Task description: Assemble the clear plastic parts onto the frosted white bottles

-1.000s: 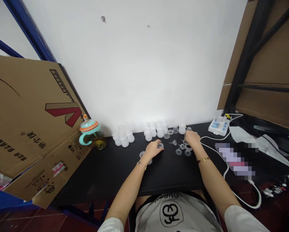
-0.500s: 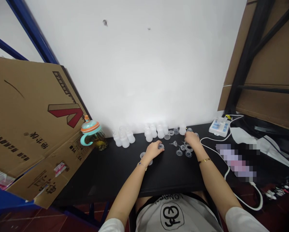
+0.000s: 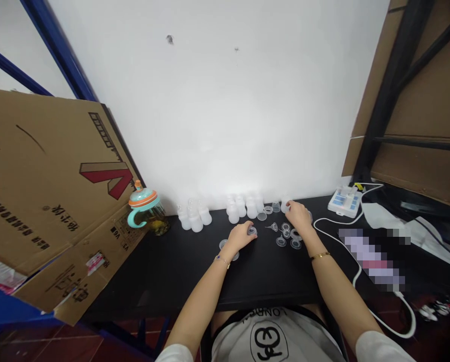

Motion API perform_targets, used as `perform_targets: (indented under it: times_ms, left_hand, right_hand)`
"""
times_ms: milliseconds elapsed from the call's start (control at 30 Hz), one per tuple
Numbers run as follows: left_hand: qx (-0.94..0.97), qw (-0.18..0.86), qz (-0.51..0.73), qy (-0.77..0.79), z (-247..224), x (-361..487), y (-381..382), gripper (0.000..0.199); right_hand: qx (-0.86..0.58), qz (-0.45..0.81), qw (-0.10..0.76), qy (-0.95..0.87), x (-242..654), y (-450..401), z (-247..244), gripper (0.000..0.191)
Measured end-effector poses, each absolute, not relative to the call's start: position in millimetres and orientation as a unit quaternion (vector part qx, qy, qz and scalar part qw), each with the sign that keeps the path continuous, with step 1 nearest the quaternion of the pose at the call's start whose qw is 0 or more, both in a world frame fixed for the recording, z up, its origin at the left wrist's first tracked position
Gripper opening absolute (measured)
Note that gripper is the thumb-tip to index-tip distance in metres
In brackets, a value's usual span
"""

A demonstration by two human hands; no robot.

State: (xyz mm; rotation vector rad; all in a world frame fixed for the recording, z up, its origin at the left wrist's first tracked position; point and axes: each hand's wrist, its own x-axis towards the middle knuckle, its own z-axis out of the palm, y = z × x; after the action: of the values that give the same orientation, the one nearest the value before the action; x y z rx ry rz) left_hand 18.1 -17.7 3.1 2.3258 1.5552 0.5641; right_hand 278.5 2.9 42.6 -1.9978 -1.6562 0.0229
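My left hand (image 3: pixel 243 236) is closed on a small clear round part (image 3: pixel 251 231) just above the black table (image 3: pixel 164 271). Other clear discs lie partly hidden under my left wrist. At the back right, my right hand (image 3: pixel 298 216) has its fingers bent beside a white bottle (image 3: pixel 285 204); whether they grip it is too small to tell. In front of that hand are several clear rings and nipple-like parts (image 3: pixel 281 242). White bottles (image 3: pixel 251 208) stand upright along the wall, left of a clear cap (image 3: pixel 275 206).
More white bottles (image 3: pixel 195 222) and a teal-lidded jug (image 3: pixel 145 206) stand at the left, beside a large cardboard box (image 3: pixel 59 176). On the right are a power strip (image 3: pixel 343 201), a white cable (image 3: pixel 356 276), white paper (image 3: pixel 409 226) and a pixelated flat object (image 3: pixel 371 259).
My right hand has shifted slightly left and back toward the white bottle, uncovering a clear part near its wrist. My left hand keeps its hold. The view has shifted slightly.
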Motion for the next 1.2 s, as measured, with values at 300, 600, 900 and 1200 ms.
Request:
perform_targets:
  times_ms: [300, 600, 900, 1200]
  left_hand:
    - [0.795, 0.135, 0.209, 0.554, 11, 14, -18, 0.049]
    - [0.783, 0.123, 0.198, 0.577, 14, 4, -13, 0.045]
    - [0.786, 0.116, 0.199, 0.574, 14, 5, -14, 0.038]
    - [0.789, 0.116, 0.195, 0.571, 12, 5, -13, 0.034]
  right_hand:
    - [-0.498, 0.253, 0.575, -0.598, 262, 18, 35, 0.028]
    - [-0.491, 0.167, 0.412, -0.749, 225, 13, 10, 0.027]
    - [-0.473, 0.005, 0.227, -0.851, 206, 1, 2, 0.043]
    - [-0.465, 0.042, 0.238, -0.852, 204, 2, -2, 0.036]
